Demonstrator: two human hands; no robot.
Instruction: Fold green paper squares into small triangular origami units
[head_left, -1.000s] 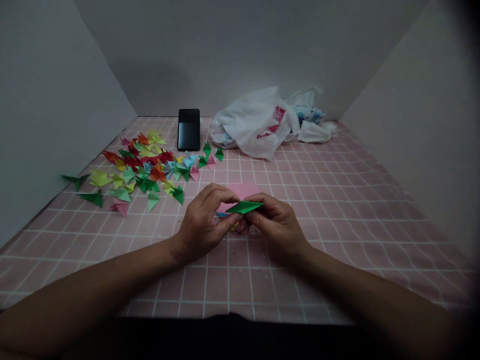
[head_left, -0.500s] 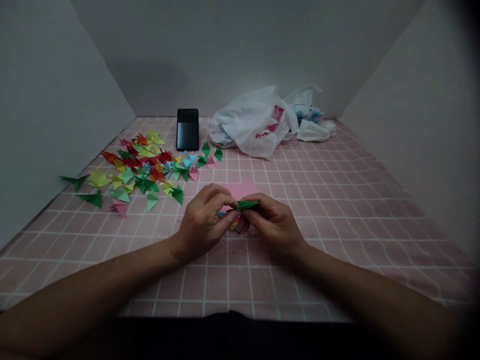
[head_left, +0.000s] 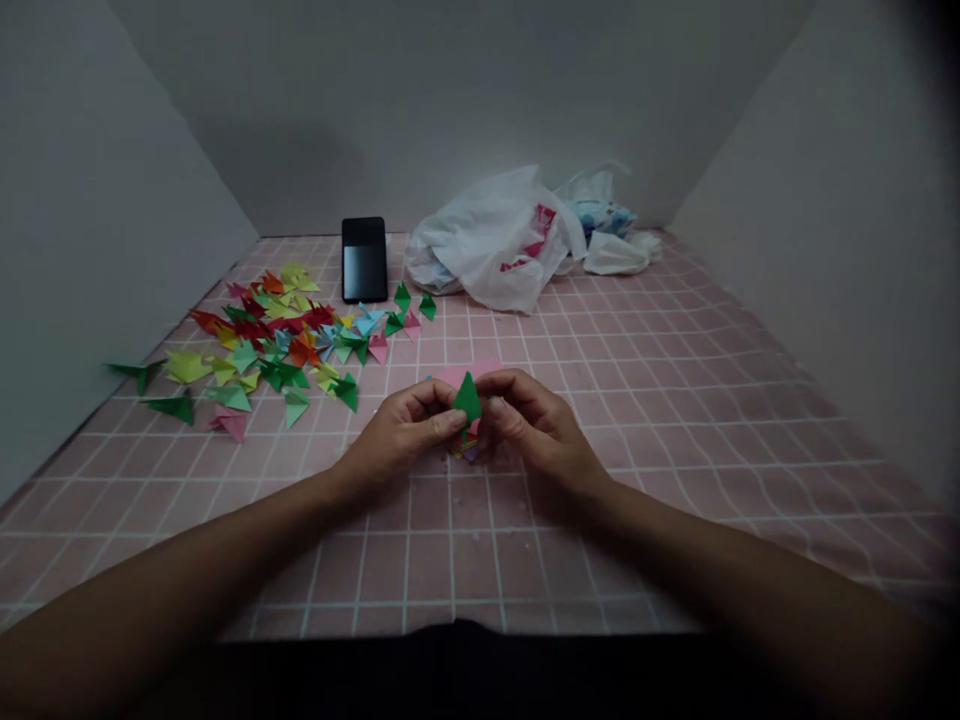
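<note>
Three grey walls (head_left: 465, 90), white-gridded pink tablecloth (head_left: 675, 440), dim light

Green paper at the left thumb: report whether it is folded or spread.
Folded: the green paper shows as a compact kite shape, point up, pinched in the left hand.

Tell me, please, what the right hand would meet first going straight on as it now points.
Probably the green folded paper held in the left hand, though depth and any gap there are unclear.
</note>
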